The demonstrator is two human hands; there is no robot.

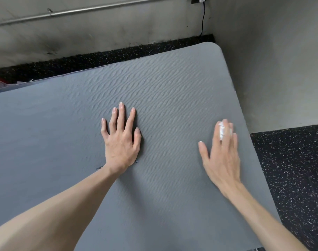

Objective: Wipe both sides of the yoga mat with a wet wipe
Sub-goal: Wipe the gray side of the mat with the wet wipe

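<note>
The grey yoga mat (163, 91) lies flat on the black speckled floor (295, 169), its rounded far corner close to the grey wall (272, 60).

The left hand (121, 140) rests palm down on the mat, forearm reaching in from the lower left. Its fingers (121, 115) are straight and spread, flat against the ribbed surface, holding nothing.

The right hand (222, 156) is also palm down, blurred, with its forearm coming in from the lower right. Its fingers are extended and pointed toward the mat's right edge. A white wet wipe (222, 130) shows between and under them, pressed against the mat near the fingertips; whether any finger curls round it cannot be told.

A black cable (203, 19) hangs down the wall beyond the fingers.
</note>
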